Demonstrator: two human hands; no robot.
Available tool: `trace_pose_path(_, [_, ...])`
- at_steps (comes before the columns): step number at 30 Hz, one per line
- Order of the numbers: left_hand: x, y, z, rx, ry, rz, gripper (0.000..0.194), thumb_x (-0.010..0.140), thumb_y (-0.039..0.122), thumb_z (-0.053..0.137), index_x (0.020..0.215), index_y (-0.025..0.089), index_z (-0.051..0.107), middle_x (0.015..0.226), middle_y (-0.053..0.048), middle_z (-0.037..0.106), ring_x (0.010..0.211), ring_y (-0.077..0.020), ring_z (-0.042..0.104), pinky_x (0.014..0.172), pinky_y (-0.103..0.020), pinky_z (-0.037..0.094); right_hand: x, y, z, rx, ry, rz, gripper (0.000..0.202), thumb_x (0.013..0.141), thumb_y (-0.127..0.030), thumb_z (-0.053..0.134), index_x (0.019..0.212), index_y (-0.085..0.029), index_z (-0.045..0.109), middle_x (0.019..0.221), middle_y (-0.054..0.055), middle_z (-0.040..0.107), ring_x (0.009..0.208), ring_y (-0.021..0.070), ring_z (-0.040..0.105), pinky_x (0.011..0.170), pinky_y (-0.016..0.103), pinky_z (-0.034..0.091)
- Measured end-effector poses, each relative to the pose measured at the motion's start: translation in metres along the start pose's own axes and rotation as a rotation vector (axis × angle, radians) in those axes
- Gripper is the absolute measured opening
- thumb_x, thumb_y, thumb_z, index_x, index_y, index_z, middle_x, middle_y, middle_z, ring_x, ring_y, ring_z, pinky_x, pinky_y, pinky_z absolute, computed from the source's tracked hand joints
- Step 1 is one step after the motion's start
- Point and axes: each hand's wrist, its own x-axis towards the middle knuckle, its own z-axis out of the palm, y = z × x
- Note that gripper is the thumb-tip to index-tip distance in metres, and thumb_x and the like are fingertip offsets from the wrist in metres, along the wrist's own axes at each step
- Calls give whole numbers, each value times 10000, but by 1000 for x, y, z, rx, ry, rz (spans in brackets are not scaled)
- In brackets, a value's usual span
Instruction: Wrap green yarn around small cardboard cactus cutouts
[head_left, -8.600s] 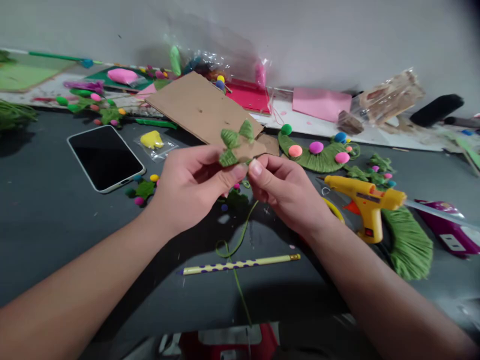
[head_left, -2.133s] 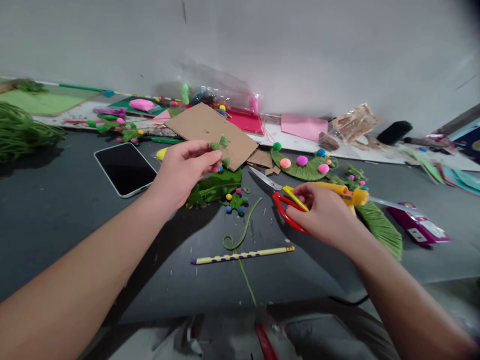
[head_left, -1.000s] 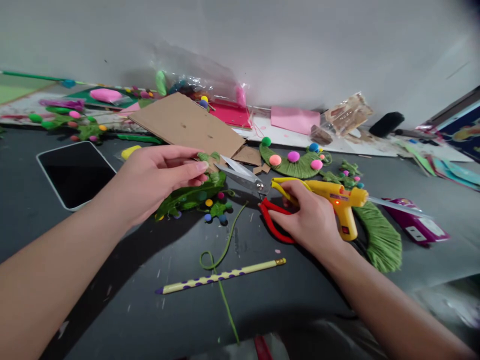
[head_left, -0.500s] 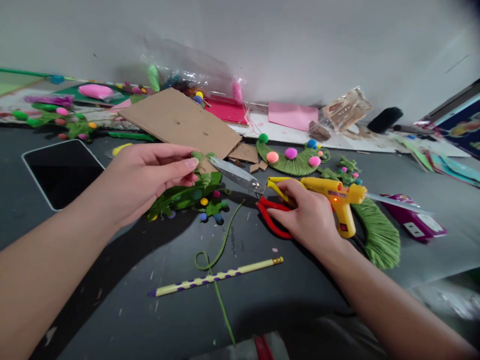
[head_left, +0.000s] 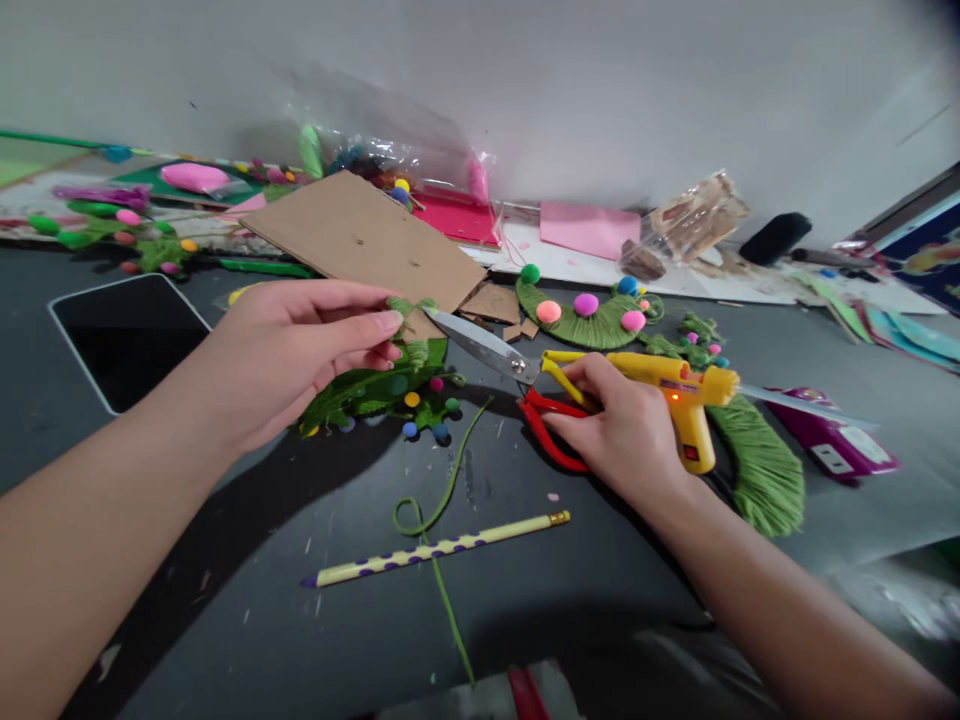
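Observation:
Between its thumb and fingers my left hand point(head_left: 315, 350) pinches a small green yarn-wrapped piece point(head_left: 411, 318). My right hand point(head_left: 626, 420) grips scissors point(head_left: 487, 350) with red and yellow handles, and the blade tips touch or nearly touch that piece; I cannot tell whether they cut it. Under my left hand lie green leafy shapes with small coloured pompoms point(head_left: 424, 415). A loose strand of green yarn point(head_left: 454, 470) curls over the table and meets a dotted pencil point(head_left: 442, 548). Right behind my right hand rests a yellow glue gun point(head_left: 686, 400), its light glowing orange.
A phone point(head_left: 131, 335) lies at the left, and cardboard point(head_left: 367, 240) at the back. A green yarn-wrapped arc with pompoms point(head_left: 585, 318) sits beyond the scissors. Farther right are another green wrapped arc point(head_left: 765, 465) and a purple power strip point(head_left: 832, 435). Craft papers point(head_left: 589, 232) line the wall.
The green piece has turned slightly in my left fingers and shows more of its shape. The scissors stay at it. Otherwise the view has shifted only a little.

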Motion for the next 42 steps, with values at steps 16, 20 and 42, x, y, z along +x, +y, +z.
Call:
trace_pose_path(16, [0, 1, 0, -63, -80, -13, 367, 793, 50, 780, 1141, 164, 793, 895, -48, 777, 790, -121, 737, 784, -193, 635, 0, -6, 2, 64, -25, 33, 452, 780, -555, 756, 1056, -249, 571, 747, -15, 623, 684, 193, 606, 647, 302, 449])
trace_pose_path(20, [0, 2, 2, -78, -98, -9, 430, 736, 35, 815, 1147, 159, 785, 912, -48, 789, 828, -131, 768, 809, -177, 641, 0, -3, 5, 82, -47, 8, 433, 762, -521, 783, 1046, -261, 585, 708, -40, 582, 648, 178, 582, 637, 294, 440])
trace_pose_path(42, [-2, -14, 4, 211, -49, 192, 490, 660, 259, 958, 1077, 234, 703, 871, 32, 768, 722, -87, 743, 661, -123, 600, -1, 1, 10, 148, -78, -80, 350, 704, -309, 853, 971, -240, 637, 662, -66, 601, 598, 140, 541, 601, 266, 373])
